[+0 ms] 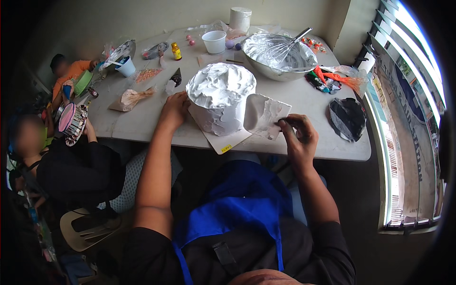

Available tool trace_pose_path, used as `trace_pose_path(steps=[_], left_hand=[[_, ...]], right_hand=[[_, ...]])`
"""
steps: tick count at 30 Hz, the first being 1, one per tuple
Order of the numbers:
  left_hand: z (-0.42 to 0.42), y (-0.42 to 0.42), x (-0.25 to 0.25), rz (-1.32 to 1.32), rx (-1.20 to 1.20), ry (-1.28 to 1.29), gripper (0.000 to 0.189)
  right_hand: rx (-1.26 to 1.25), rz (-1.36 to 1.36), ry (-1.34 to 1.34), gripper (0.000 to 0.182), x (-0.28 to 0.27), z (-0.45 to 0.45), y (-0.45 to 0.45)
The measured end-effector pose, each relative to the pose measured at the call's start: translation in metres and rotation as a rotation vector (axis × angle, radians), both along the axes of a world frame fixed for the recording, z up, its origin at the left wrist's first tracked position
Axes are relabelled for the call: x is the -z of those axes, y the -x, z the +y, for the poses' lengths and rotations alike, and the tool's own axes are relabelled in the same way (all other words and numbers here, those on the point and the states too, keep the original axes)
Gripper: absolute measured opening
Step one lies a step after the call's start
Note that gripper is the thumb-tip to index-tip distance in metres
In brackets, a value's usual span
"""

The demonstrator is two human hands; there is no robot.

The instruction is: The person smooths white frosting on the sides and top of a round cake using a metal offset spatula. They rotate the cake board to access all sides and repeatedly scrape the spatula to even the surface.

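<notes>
A tall round cake covered in white icing (224, 103) stands on a square cake board (233, 139) near the table's front edge. Its top is rough and swirled, and its side is smoother with ridges. My right hand (301, 137) pinches a flat, pale scraper (267, 115) smeared with icing, upright close beside the cake's right side; whether they touch is unclear. At the cake's left is my left hand (175, 111), its fingers by the board's left corner and partly hidden behind the cake; what they hold cannot be made out. A small yellow label with writing lies on the board's front corner.
Behind the cake at right stands a metal bowl (279, 73) of white icing with a whisk (285, 48). A white tub (214, 42), a yellow bottle (176, 51) and piping bags (131, 98) lie about. Black plastic (347, 119) lies at right. Co-workers sit left, one holding a decorated cake (73, 123).
</notes>
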State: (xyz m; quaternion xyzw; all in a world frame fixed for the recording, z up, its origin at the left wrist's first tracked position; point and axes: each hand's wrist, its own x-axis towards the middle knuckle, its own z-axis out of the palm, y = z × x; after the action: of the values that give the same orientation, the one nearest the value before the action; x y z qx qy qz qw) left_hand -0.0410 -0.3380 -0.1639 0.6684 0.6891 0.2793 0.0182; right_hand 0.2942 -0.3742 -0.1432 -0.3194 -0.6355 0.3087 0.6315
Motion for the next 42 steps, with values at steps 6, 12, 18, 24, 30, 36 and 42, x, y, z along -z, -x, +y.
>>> trace_pose_path(steps=[6, 12, 18, 24, 30, 36, 42], left_hand=[[0.002, 0.002, 0.002, 0.027, 0.001, 0.003, 0.031], [0.000, 0.003, 0.003, 0.097, -0.003, -0.011, 0.031], [0.001, -0.002, 0.002, 0.058, -0.008, -0.022, 0.030], [0.004, 0.009, 0.009, -0.089, 0.040, 0.014, 0.032], [-0.058, -0.031, 0.007, -0.546, -0.103, -0.538, 0.016], [-0.150, -0.119, 0.044, -1.461, 0.099, 0.137, 0.023], [-0.138, -0.141, 0.025, -1.693, 0.119, 0.325, 0.034]], right_hand=[[-0.069, -0.133, -0.087, 0.013, 0.002, -0.016, 0.026], [-0.080, -0.210, -0.211, 0.014, 0.001, -0.014, 0.048], [0.045, -0.139, -0.237, 0.015, -0.006, -0.008, 0.034], [0.083, 0.275, -0.192, 0.021, -0.024, -0.008, 0.004], [0.131, 0.369, -0.245, 0.019, -0.029, -0.001, -0.029], [0.053, -0.072, -0.240, 0.018, -0.011, -0.004, -0.011], [-0.063, -0.189, -0.220, 0.016, 0.004, -0.008, 0.024]])
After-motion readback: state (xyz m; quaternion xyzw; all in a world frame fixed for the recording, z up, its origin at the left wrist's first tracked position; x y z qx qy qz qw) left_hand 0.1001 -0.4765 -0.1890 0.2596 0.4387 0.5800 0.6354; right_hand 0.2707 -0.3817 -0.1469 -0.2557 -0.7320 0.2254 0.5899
